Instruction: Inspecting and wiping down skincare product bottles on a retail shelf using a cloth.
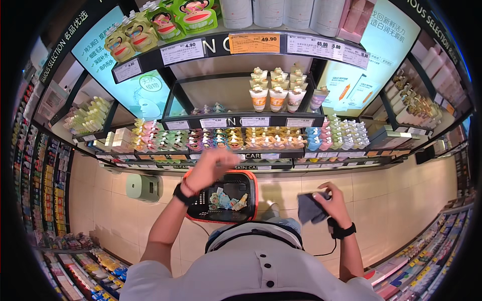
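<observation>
In my right hand (pixel 335 205) is a folded dark grey cloth (pixel 311 209), pinched between thumb and fingers above the floor. My left hand (pixel 216 167) is motion-blurred in front of a low shelf of spouted pouches (pixel 194 138), above the far left rim of a shopping basket. Whether its fingers hold anything cannot be made out. The black shopping basket (pixel 257 195) with an orange-red rim sits on the floor. Inside it lie several small spouted pouches (pixel 226 200), mostly pale blue with some yellowish ones.
White tubes (pixel 278 98) stand on the middle shelf, above rows of orange pouches (pixel 275 139) and pastel pouches (pixel 337 137). Monkey-face pouches (pixel 162 24) and white cylinders (pixel 297 15) fill the top shelf. A green stool (pixel 141 187) stands left of the basket. Stocked shelves line both sides.
</observation>
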The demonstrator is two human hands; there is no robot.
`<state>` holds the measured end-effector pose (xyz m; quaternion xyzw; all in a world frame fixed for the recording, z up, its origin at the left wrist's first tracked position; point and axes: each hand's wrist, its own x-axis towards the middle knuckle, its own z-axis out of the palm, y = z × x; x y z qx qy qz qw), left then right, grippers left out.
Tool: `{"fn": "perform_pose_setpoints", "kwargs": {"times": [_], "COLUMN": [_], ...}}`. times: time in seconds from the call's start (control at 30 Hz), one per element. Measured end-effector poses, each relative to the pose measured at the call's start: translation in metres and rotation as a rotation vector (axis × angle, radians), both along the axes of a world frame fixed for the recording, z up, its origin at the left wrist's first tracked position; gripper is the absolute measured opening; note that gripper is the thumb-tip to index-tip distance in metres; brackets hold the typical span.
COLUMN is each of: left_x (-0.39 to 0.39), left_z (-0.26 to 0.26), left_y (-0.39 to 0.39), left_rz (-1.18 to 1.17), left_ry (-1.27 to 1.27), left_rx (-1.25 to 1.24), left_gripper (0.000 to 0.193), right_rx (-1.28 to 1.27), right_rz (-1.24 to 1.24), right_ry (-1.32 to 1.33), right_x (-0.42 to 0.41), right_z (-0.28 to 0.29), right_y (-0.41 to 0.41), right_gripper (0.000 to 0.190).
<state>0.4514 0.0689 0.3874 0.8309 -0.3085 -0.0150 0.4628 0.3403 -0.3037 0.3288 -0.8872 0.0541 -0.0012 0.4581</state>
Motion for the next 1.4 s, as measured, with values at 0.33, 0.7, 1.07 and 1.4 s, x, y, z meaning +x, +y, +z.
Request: {"fn": "perform_pose_setpoints", "kwargs": {"times": [0.33, 0.7, 1.07, 1.4], "left_x": [0.139, 0.139, 0.049, -0.019], "left_z": [-0.002, -0.003, 0.008, -0.03], "left_y": [-0.08, -0.081, -0.049, -0.088], "left_rz": [0.393, 0.474, 0.43, 0.231], "left_ry": [-0.515, -0.394, 0.207, 0.378], "left_rx": [-0.026, -0.175, -0.446, -0.294], "left_gripper": [0.033, 0.016, 0.014, 0.018], "right_rx": [-0.458, 0.075, 1.177, 0.822], "right_rz": [-0.561, -0.806, -0.407, 0.238], "right_ry": [0.236, -0.148, -0.43, -0.044], "right_x": [-0.092, -0.078, 0.011, 0.05], "right_z": [-0.093, -0.052, -0.001, -0.002], "right_y": [-0.08, -0.071, 0.014, 0.135], "right_gripper": [0.024, 0.033, 0.04, 0.019]}}
